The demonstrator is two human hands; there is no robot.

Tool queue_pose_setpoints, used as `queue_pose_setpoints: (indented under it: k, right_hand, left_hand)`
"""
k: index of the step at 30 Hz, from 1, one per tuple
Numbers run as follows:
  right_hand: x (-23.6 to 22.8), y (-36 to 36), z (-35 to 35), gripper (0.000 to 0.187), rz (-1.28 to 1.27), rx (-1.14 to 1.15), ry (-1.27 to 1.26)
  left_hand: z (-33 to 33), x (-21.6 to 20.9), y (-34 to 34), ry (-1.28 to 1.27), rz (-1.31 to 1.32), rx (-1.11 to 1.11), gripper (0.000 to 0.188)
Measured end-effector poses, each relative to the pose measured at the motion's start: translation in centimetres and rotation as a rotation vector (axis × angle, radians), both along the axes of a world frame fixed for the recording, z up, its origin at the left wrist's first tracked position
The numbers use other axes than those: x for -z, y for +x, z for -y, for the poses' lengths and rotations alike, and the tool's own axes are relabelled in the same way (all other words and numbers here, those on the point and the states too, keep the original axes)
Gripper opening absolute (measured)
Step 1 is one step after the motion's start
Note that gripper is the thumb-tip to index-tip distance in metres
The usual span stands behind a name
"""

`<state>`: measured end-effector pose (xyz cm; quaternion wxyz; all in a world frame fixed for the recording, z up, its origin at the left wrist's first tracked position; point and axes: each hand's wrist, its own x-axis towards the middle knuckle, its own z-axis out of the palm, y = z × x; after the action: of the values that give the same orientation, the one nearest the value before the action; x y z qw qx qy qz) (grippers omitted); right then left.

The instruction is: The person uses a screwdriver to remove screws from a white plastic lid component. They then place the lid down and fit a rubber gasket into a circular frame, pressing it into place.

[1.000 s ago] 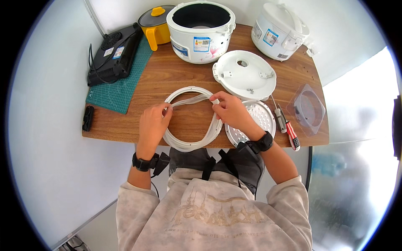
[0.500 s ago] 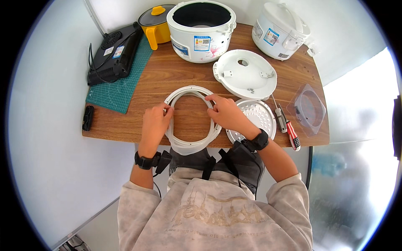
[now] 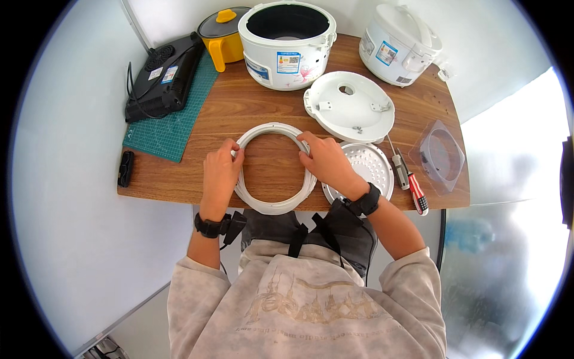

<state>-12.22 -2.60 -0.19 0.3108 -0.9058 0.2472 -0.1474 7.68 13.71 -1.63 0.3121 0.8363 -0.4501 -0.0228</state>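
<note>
A white plastic ring (image 3: 274, 128) lies flat at the table's near edge, bare wood showing through its middle. Against its inside runs a paler, translucent sealing ring (image 3: 275, 206), most visible along the near side. My left hand (image 3: 222, 172) pinches the ring's left side between thumb and fingers. On the upper right side, my right hand (image 3: 329, 161) is closed on the ring the same way. Just right of it, partly under my right forearm, is a round perforated metal plate (image 3: 369, 170). Behind that plate rests a white rice cooker lid shell (image 3: 353, 113) with small screws inside.
A lidless white rice cooker body (image 3: 287, 54), a yellow pot (image 3: 224, 45) and a second rice cooker (image 3: 397, 48) stand at the back. Screwdrivers (image 3: 417, 194) and a clear plastic tray (image 3: 441, 152) lie right. A black appliance (image 3: 164, 78) sits on a green cutting mat (image 3: 158, 140).
The translucent sealing ring, which bowed inward and hung past the near side, now follows the white ring's round shape. Both hands have shifted only slightly and keep their pinch.
</note>
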Motion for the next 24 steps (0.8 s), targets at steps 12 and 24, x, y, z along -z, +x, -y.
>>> queue_pose_setpoints:
  k: [12, 24]
  right_hand:
    - [1.0, 0.3, 0.1, 0.019, -0.029, 0.013, -0.245]
    - [0.7, 0.0, -0.4, 0.018, -0.005, 0.007, -0.290]
  left_hand:
    - [0.1, 0.3, 0.1, -0.001, 0.088, -0.033, 0.014]
    - [0.3, 0.3, 0.0, 0.010, 0.078, -0.053, 0.012]
